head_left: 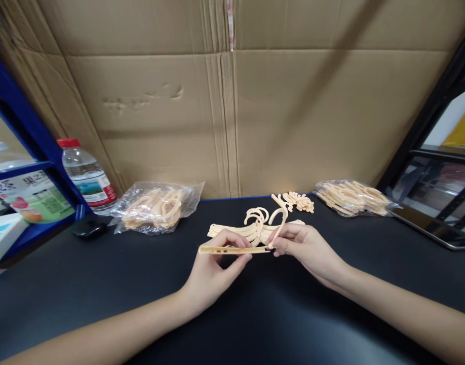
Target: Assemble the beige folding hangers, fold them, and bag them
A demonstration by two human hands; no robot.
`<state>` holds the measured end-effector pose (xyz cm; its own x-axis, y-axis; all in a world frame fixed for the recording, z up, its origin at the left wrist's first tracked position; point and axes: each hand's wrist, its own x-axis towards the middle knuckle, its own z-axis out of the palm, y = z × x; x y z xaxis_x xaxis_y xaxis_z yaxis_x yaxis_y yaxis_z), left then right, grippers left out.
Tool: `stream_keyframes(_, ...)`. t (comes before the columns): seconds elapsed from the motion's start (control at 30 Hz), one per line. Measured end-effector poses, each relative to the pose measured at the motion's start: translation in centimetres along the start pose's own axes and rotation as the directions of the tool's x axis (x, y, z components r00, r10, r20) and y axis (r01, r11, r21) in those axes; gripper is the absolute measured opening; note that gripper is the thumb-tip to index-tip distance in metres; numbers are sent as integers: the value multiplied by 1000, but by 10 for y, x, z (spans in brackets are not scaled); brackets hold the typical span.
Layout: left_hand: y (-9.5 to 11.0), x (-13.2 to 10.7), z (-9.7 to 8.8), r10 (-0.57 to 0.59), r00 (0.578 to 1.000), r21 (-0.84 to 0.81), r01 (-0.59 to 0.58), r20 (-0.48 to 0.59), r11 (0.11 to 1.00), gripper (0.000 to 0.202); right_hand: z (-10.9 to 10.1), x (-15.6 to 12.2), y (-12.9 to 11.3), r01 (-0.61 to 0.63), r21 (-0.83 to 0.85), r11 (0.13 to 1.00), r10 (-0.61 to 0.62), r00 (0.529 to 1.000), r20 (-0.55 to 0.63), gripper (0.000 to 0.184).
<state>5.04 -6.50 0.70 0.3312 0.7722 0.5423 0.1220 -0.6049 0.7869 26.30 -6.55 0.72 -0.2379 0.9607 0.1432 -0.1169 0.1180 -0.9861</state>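
My left hand (pixel 213 271) pinches a thin cream plastic hanger arm (pixel 213 250), seen edge-on with small dark slots along its side. Between the fingertips of my right hand (pixel 306 246) is a curved cream hanger hook (pixel 283 218), standing upright. Its lower end meets the right end of the arm; whether the two are joined I cannot tell. Just behind my hands lie several similar cream hangers (pixel 227 229), partly hidden, their hooks (pixel 260 213) pointing away from me. Farther back is a pile of small cream hook pieces (pixel 301 202).
Clear bags of cream hanger parts lie at the back left (pixel 156 208) and back right (pixel 350 196). At left are a water bottle (pixel 88 177), a black mouse (pixel 88 226) and a blue rack (pixel 46 126). Cardboard (pixel 160 116) walls the rear; a dark tablet-like slab (pixel 430 225) lies right.
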Motion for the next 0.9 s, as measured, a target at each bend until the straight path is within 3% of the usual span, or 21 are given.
stream_keyframes(0.2, -3, -2, -1, 28, 1000, 7, -28, 9, 1000, 7, 3, -3, -4, -113, 85, 990, 102, 987, 128, 25)
stream_keyframes(0.33, -3, -2, -1, 13, 1000, 17, -13, 10, 1000, 7, 4, -5, -4, -141, 69, 988, 130, 982, 141, 28)
stream_keyframes(0.6, 2, -1, -1, 104, 993, 82, -108, 46, 991, 10, 6, -4, -4, -91, 50, 995, 85, 990, 117, 29)
stream_keyframes(0.9, 2, -2, 0, 103, 995, 76, -104, 19, 992, 10, 11, -8, -5, 14, -52, 999, -10, 997, 75, 29)
